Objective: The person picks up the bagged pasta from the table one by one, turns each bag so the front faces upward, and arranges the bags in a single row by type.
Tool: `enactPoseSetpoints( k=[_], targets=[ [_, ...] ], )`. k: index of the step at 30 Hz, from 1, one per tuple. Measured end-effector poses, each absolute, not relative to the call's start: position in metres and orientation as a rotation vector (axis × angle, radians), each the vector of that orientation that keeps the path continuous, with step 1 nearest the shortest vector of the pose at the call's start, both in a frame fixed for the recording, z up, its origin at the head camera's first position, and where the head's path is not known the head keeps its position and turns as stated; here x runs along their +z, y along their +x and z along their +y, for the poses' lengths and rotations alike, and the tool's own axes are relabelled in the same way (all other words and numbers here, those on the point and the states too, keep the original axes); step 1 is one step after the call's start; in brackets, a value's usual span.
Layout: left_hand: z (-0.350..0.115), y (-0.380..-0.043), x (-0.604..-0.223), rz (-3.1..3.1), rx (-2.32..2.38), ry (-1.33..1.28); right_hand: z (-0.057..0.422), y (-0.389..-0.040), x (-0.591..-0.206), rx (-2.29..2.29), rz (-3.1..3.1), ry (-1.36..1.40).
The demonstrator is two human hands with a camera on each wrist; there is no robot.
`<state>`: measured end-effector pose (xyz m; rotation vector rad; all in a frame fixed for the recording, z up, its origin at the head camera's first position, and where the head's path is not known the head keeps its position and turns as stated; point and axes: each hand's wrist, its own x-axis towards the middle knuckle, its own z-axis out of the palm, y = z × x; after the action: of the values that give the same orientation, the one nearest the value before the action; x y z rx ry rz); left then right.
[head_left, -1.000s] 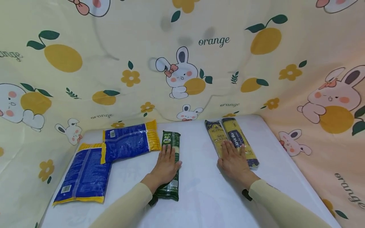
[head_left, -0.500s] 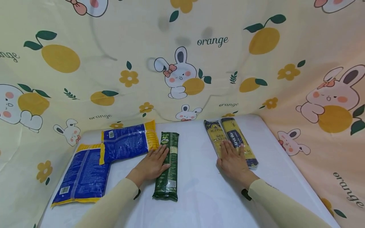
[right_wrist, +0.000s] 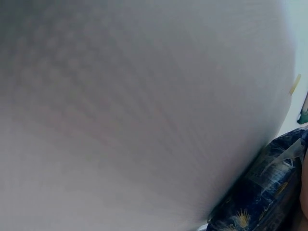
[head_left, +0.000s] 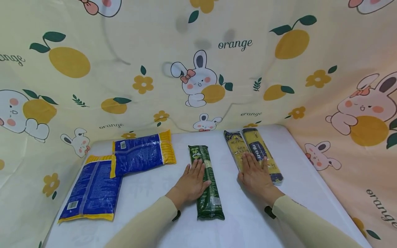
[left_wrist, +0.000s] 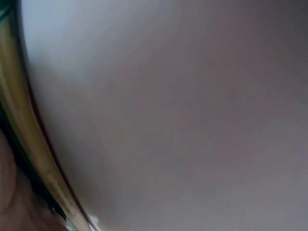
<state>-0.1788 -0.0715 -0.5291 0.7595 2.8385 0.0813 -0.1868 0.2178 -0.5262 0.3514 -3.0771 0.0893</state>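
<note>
A long, slim green packet (head_left: 214,205) lies on the white table, its far end angled to the left. My left hand (head_left: 190,181) rests palm down on its left side, fingers straight along it. In the left wrist view the packet's yellowish side (left_wrist: 26,125) runs down the left edge. My right hand (head_left: 255,175) lies flat over two long yellow pasta packets, the left one (head_left: 235,143) and the right one (head_left: 270,162), placed side by side. It covers their near middle parts. A dark blue packet end (right_wrist: 260,192) shows in the right wrist view.
Two blue packets with yellow ends lie at the left: one upright (head_left: 93,189), the other crosswise (head_left: 139,155) and overlapping its top corner. A printed cloth (head_left: 173,41) rises behind and beside the white table (head_left: 139,203).
The left hand first shifted left to the green packet's side, then moved right with it. The packet now lies farther right and turned slightly. The right hand and yellow packets have stayed put.
</note>
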Motion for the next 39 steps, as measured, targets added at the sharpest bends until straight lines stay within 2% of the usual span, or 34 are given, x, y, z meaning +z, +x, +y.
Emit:
enactPoseSetpoints(
  k=[7, 17, 30, 39],
  targets=[
    [-0.059, -0.168, -0.530, 2.818, 0.097, 0.688, 0.218, -0.185, -0.525, 0.063, -3.048, 0.347],
    [-0.068, -0.176, -0.518, 2.878, 0.017, 0.785, 0.210, -0.160, -0.509, 0.005, -2.901, 0.367],
    [-0.060, -0.243, -0.495, 3.104, -0.025, 0.832, 0.174, -0.081, -0.510, 0.156, -2.627, 0.682],
    [-0.055, -0.275, -0.501, 3.168, -0.100, 0.856, 0.160, -0.062, -0.518, 0.120, -2.706, 0.754]
  ],
)
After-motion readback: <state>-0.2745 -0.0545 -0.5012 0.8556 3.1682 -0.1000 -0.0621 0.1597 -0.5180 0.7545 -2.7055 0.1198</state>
